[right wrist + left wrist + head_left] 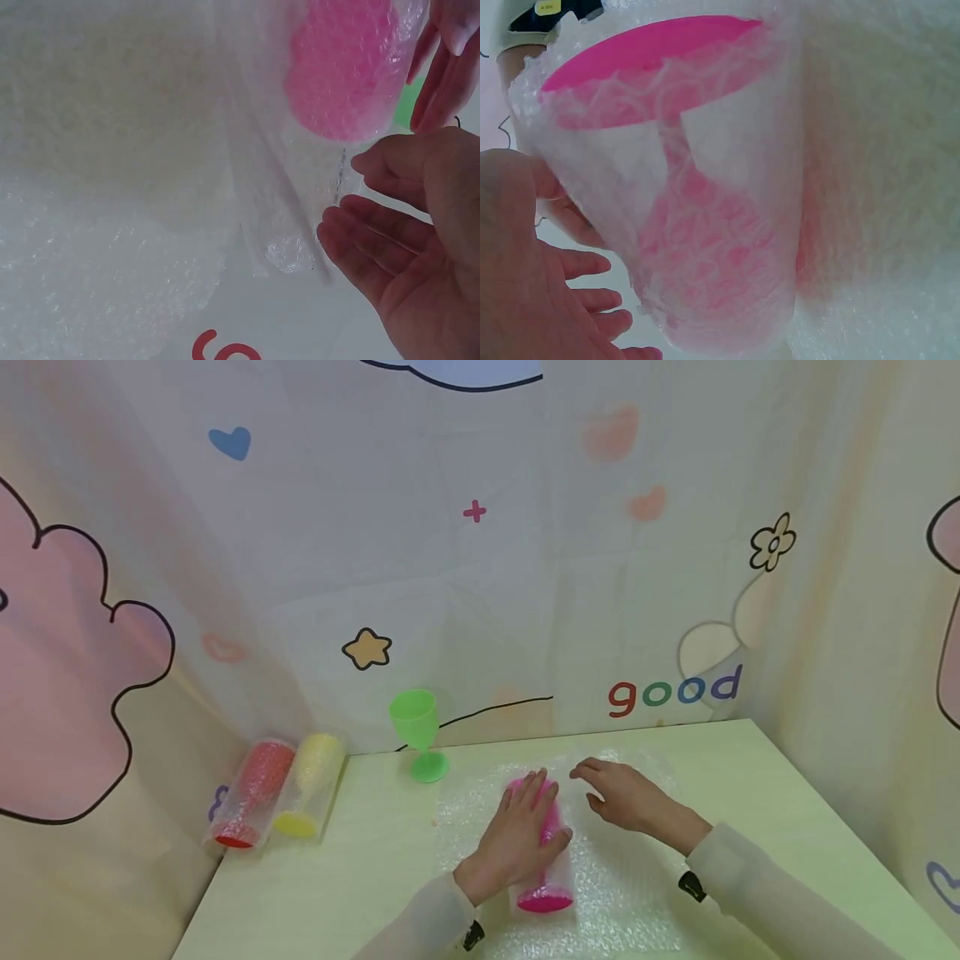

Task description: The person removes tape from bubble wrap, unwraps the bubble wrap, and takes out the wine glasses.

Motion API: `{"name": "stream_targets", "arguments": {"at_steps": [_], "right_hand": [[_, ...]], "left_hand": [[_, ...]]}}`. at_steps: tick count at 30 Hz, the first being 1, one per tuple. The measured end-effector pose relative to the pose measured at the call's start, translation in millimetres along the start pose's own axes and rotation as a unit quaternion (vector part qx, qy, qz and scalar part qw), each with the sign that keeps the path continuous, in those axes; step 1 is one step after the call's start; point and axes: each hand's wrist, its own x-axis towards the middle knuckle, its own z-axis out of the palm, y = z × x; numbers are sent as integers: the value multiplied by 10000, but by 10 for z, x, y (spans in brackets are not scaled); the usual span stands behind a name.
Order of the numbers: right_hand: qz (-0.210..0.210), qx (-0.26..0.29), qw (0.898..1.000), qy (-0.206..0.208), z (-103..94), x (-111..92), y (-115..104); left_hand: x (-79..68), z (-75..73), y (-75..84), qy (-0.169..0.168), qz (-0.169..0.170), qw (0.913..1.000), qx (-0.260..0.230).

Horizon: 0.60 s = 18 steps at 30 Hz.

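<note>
In the head view, a pink goblet [545,900] lies on its side at lower center, its foot toward the bottom of the frame. A layer of bubble wrap [622,893] surrounds it, and the sheet spreads flat beneath it and out to the right. The left hand [512,842] rests over the goblet, fingers spread along the bowl and thumb out to the right. The right hand [618,793] is just right of the goblet, above the sheet, fingers bent a little; in the right wrist view its thumb and fingertips stand apart near the wrap's edge, and I cannot tell whether they touch it. The two hands are apart from each other in the head view.

A green goblet [415,718] stands upright and bare left of the sheet, near the back edge of the table [780,802]. At the left of the frame, a red goblet [257,785] and a yellow goblet [311,781] lie side by side, each wrapped. Behind, a printed cloth [480,577] shows the word "good" at right.
</note>
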Motion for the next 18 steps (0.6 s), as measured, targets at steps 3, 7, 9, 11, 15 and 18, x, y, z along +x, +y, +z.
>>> {"name": "stream_targets", "arguments": {"at_steps": [3,7,9,11,15,18], "right_hand": [[-109,-4,9983,-570,26,-87,-55],[21,131,9933,-1145,91,-152,-70],[211,272,9890,-1441,127,-168,-70],[408,393,9829,-1754,157,-182,-73],[661,555,9719,-2189,210,-214,-80],[585,565,9704,-2272,233,-231,-72]], "left_hand": [[0,41,6,19,216,9997,126],[-2,64,25,-104,553,9974,447],[0,74,36,-192,653,9960,582],[5,88,42,-252,694,9955,587],[6,119,31,-332,715,9952,577],[-1,124,15,-395,714,9946,643]]}}
